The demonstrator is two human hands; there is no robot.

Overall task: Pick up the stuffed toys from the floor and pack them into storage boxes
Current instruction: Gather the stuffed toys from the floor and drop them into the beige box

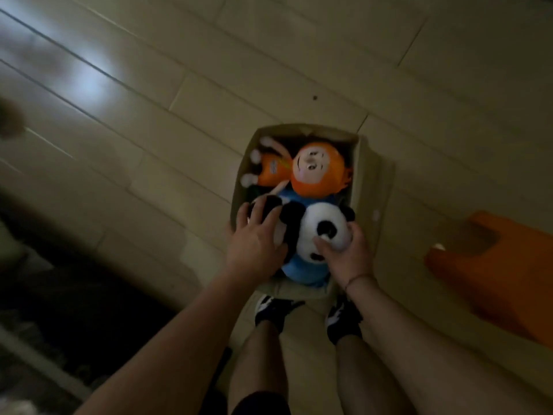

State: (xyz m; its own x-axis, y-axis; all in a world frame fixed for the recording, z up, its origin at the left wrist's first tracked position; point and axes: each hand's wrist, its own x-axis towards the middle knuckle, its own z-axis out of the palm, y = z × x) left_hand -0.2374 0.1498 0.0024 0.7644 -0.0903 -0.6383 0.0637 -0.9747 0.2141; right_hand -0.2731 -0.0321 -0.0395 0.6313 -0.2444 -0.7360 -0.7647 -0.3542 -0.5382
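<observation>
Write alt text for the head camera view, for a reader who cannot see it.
Seen from above, a person's left hand and right hand press a panda plush into a cardboard box on a pale plank floor. An orange-headed doll and a blue toy already lie in the box. An orange object sits to the right.

Orange object (502,274) cut off at right edge, can't identify. Blue toy (302,269) mostly hidden under panda (326,226). Left side dark, blurred, unreadable.
</observation>
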